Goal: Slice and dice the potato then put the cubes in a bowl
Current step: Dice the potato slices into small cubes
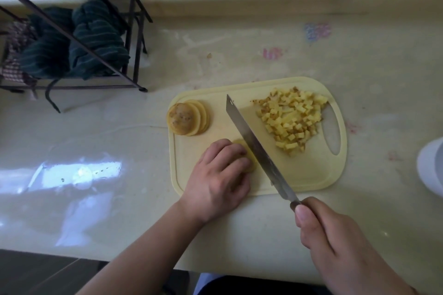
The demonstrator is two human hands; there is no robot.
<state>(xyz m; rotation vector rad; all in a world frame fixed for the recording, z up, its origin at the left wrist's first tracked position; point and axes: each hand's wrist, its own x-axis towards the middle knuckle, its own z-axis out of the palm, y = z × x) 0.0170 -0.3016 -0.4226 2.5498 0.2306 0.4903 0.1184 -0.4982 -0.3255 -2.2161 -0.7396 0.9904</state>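
A pale yellow cutting board [311, 175] lies on the counter. On its right part sits a heap of potato cubes [291, 118]. A fanned stack of round potato slices [188, 117] lies at its left edge. My left hand [218, 182] holds down a few potato slices [250, 159] near the board's front, with curled fingers on top of them. My right hand [340, 244] grips the dark handle of a long knife [254, 146]. The blade rests against the right side of the held slices and points away to the upper left.
A white bowl [431, 167] is partly in view at the right edge. A dark metal rack [96, 38] with green striped cloths stands at the back left. The counter's front edge runs along the bottom of the view.
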